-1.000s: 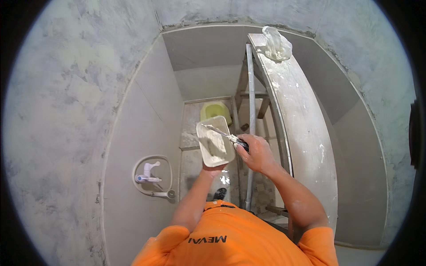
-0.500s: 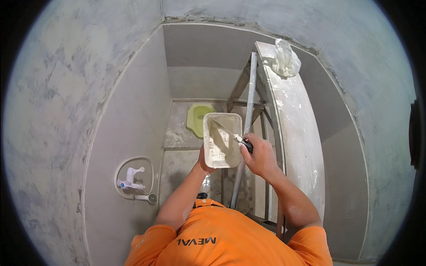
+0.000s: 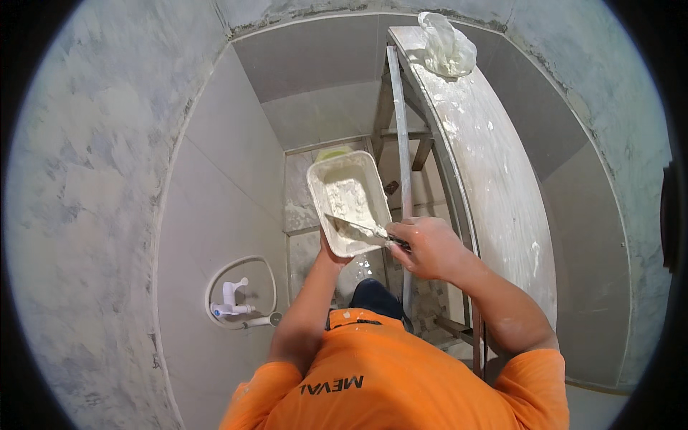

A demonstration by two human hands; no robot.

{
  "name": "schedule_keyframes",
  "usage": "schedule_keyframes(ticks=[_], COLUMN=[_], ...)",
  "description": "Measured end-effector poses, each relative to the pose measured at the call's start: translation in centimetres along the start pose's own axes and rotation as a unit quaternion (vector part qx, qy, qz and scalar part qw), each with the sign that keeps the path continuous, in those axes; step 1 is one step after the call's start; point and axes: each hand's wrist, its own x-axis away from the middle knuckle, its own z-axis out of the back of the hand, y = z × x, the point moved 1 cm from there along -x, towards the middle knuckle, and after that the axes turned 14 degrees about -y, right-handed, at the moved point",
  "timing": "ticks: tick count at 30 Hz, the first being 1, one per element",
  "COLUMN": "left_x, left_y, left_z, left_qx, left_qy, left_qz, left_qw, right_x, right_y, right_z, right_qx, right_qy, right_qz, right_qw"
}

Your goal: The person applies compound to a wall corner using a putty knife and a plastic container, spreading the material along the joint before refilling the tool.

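Note:
A white rectangular tub [image 3: 314, 188] with cream-coloured paste [image 3: 350, 197] inside is held up in front of me. My left hand [image 3: 332, 251] grips it from its lower left side, the fingers mostly hidden behind it. In my right hand [image 3: 428, 247] is a putty knife [image 3: 356, 225] with a dark handle, my fingers wrapped round it. Its blade lies slanted across the near part of the tub, over the paste. A lump of paste clings to the blade beside the handle.
A paste-spotted board [image 3: 494, 179] rests on a metal trestle [image 3: 403, 136] at my right, with a clear plastic bag [image 3: 447, 46] on its far end. At the left wall are a white tap [image 3: 231, 299] and hose. Beyond the tub shows a green squat toilet [image 3: 333, 153].
The tub has tilted and come slightly nearer. The knife's blade has moved from the tub's far part to its near part. My view has shifted, covering more of the toilet.

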Motion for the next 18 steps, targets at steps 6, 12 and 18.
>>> schedule_keyframes(ticks=[6, 12, 18], left_x=[2.5, 2.1, 1.6], left_y=[0.1, 1.9, 3.8], left_z=[0.4, -0.2, -1.3], left_qx=[-0.024, -0.062, -0.09], left_qy=[0.017, 0.068, 0.07], left_qz=[0.017, -0.078, -0.101], left_qw=[0.999, 0.993, 0.988], right_x=[-0.1, 0.4, -0.6], right_y=[1.4, -1.2, -0.7], right_z=[0.7, -1.2, -1.2], right_qx=[-0.068, -0.029, -0.113], right_qy=[0.152, 0.043, 0.041], right_qz=[-0.017, -0.067, -0.015], right_qw=[0.986, 0.996, 0.993])
